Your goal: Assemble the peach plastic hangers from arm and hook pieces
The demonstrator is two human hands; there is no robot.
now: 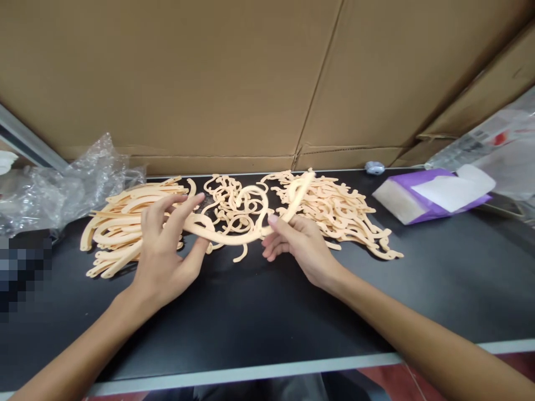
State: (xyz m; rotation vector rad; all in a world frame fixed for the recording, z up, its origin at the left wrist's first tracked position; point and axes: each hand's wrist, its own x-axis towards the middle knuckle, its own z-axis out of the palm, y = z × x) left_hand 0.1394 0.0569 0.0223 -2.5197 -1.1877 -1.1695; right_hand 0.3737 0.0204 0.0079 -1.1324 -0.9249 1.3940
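A pale peach piece of curved plastic strip point(234, 239), with a curled branch rising from it, is held up above the table. My right hand point(303, 245) pinches it right of the middle, thumb on the near side. My left hand point(167, 245) is around its left end with fingers spread and thumb apart; the thumb tip appears to touch its lower edge. Beyond my left hand lies a pile of long curved strips point(125, 223). Small curled pieces point(228, 195) lie behind the held piece. Wavy pieces point(343, 211) are heaped past my right hand.
Clear plastic wrap point(71, 189) lies at the left. A purple tissue pack point(418, 203) and clear plastic bags point(501, 145) are on the right, with a small bluish object point(374, 167) at the back. Cardboard point(188, 83) walls the back of the black table point(251, 317).
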